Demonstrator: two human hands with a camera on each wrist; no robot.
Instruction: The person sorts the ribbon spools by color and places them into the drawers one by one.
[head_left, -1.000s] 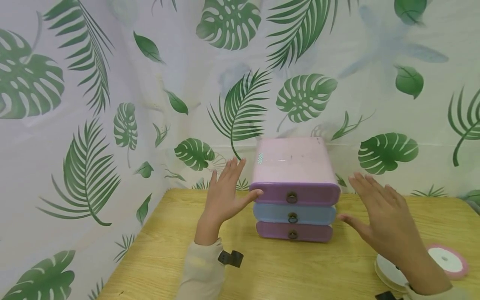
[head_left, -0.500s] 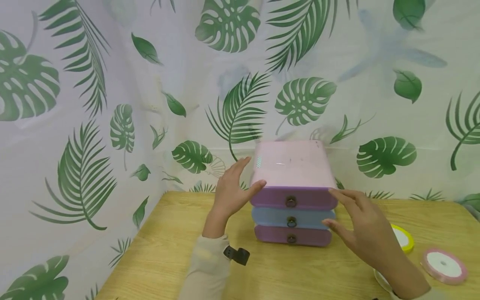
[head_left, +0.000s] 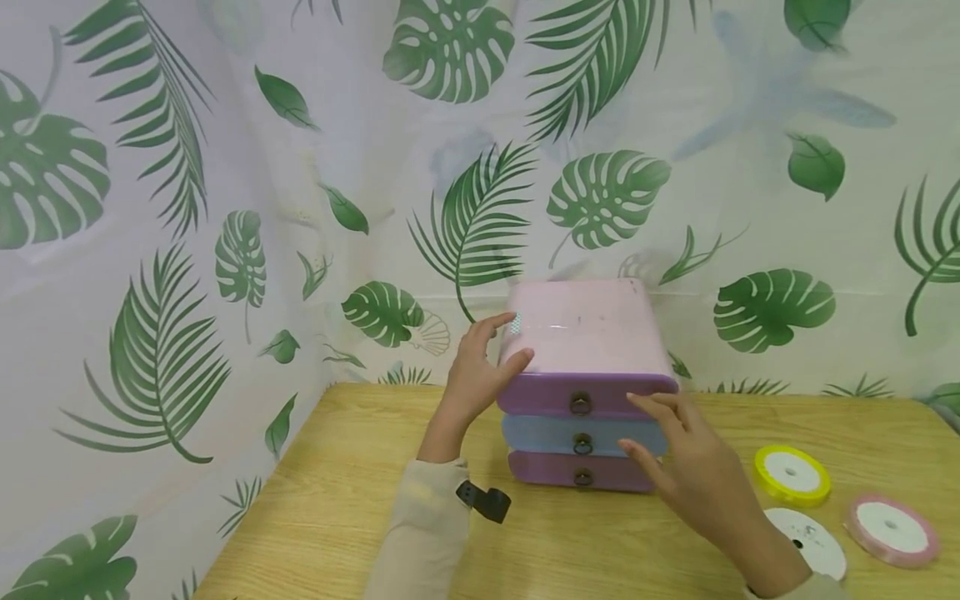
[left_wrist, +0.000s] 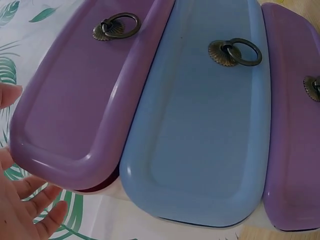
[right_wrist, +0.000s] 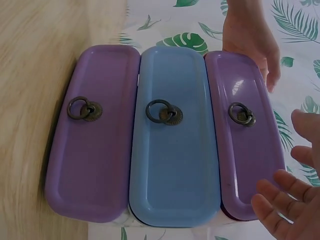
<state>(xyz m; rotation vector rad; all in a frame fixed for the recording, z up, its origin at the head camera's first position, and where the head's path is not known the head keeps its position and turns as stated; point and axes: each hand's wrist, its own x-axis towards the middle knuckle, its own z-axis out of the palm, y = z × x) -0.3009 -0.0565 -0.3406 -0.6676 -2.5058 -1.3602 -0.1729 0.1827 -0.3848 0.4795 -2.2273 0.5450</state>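
A small drawer box [head_left: 588, 325] with a pale pink top stands at the back of the table. Its top drawer [head_left: 543, 395] is purple, the middle drawer [left_wrist: 200, 130] blue and the bottom drawer [right_wrist: 92, 160] purple; each front bears a bronze ring pull [right_wrist: 167, 112]. My left hand [head_left: 476, 375] is at the box's upper left corner, thumb over the front edge, fingers loosely bent along the side. Whether it touches cannot be told. My right hand [head_left: 701, 471], fingers spread and slightly bent, is before the right end of the drawer fronts, holding nothing.
Right of the box lie a yellow-rimmed ribbon spool [head_left: 791, 473], a pink one [head_left: 892, 529] and a white one [head_left: 813, 542], partly behind my right forearm. A leaf-printed cloth [head_left: 600, 100] hangs close behind the wooden table [head_left: 337, 500].
My left hand has moved right to the box's upper corner. My right hand has come left from beside the box to before its drawer fronts, uncovering the yellow spool.
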